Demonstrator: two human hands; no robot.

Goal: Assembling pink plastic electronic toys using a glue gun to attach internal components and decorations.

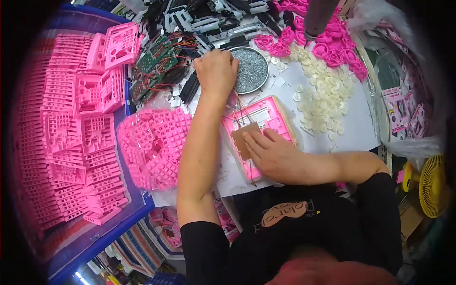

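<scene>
My left hand (216,71) is closed in a fist beside a round dish of small silvery screws (250,71); whether its fingers hold anything is hidden. My right hand (274,154) lies with its fingers stretched flat over a brown circuit board (244,141). That board sits tilted on an open pink plastic casing (274,114), and thin wires run up from it. Under the casing there seems to be a pale padded block, partly wrapped in clear plastic.
Left stands a blue crate (137,209) of stacked pink casings. A bag of pink keycaps (156,147), green wired circuit boards (154,64), black and white parts (213,23), whitish discs (327,90) and pink rings (332,42) surround the work. A dark tool (319,19) hangs at the top.
</scene>
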